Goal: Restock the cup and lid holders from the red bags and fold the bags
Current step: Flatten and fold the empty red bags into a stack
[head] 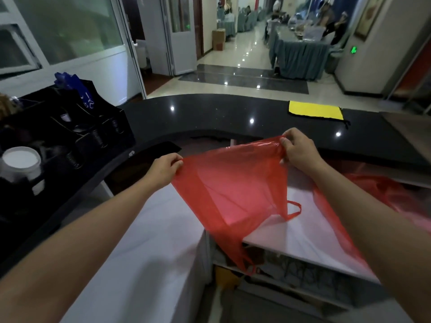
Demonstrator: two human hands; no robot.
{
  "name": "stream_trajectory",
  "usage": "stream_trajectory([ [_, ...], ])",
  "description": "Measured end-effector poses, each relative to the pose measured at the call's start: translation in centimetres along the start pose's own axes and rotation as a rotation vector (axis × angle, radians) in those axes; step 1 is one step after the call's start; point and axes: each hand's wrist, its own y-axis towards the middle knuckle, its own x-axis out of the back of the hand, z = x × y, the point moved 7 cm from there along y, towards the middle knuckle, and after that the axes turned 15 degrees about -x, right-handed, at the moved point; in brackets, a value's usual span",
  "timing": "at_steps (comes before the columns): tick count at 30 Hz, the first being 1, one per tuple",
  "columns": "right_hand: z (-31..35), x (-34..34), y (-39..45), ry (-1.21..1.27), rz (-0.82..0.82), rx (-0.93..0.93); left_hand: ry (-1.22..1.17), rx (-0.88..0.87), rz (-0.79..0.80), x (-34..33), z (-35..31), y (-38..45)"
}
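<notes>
Bag (235,190), red, empty, stretched in air over white surface (149,241). Left hand (166,167) and right hand (297,149) each pinch 1 top corner, fingers curled tight. Risk: thin film slips or handles tangle, skewing fold.

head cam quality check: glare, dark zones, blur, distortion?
Head view: ceiling lights throw specular spots on the glossy black counter; the black cup and lid holder at left is underexposed, its detail lost; wide-angle distortion bends the door frames; the far hallway is soft. The translucent red plastic bag, pinched by the left hand and right hand, is well lit and sharp.
</notes>
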Motion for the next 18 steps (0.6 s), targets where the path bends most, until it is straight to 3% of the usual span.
stream_trajectory([
  [7, -3.1, -0.8, -6.3, -0.041, 0.010, -0.145, -0.048, -0.071, 0.046, 0.2, -0.8, -4.4],
  [18, -1.6, 1.7, -13.3, -0.155, 0.031, -0.162, -0.100, -0.122, 0.067, 2.0, -2.6, -7.6],
])
